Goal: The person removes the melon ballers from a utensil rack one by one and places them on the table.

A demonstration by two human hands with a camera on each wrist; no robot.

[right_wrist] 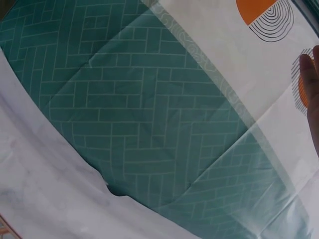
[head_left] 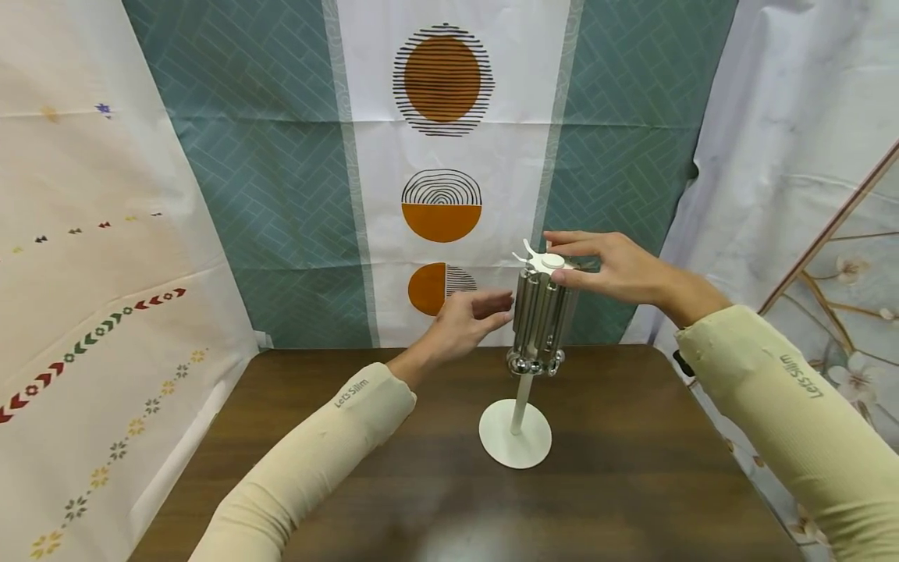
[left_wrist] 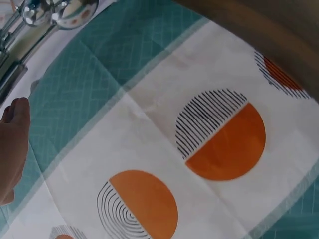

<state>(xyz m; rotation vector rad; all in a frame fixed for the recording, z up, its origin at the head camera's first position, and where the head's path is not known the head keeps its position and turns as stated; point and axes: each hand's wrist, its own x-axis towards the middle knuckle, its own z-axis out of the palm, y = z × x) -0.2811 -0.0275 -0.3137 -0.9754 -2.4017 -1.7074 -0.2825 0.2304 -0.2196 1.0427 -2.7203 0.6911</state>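
Note:
A white stand (head_left: 521,406) with a round base stands upright on the table. Around its upper part hang several long, shiny metal pieces (head_left: 537,312) with rounded lower ends; their exact kind is unclear. Beside them on the left, my left hand (head_left: 463,321) has its fingers and thumb extended and apart, tips close to the metal. Over the stand's white top (head_left: 552,261), my right hand (head_left: 614,269) spreads its thumb in front and its fingers behind; whether they touch is hard to tell. Rounded metal ends (left_wrist: 75,11) show at the left wrist view's top left.
The stand rests on a dark wooden table (head_left: 421,468). A patterned cloth (head_left: 449,156) with orange circles hangs behind it. Light printed cloths drape the left (head_left: 91,273) and right (head_left: 794,195) sides.

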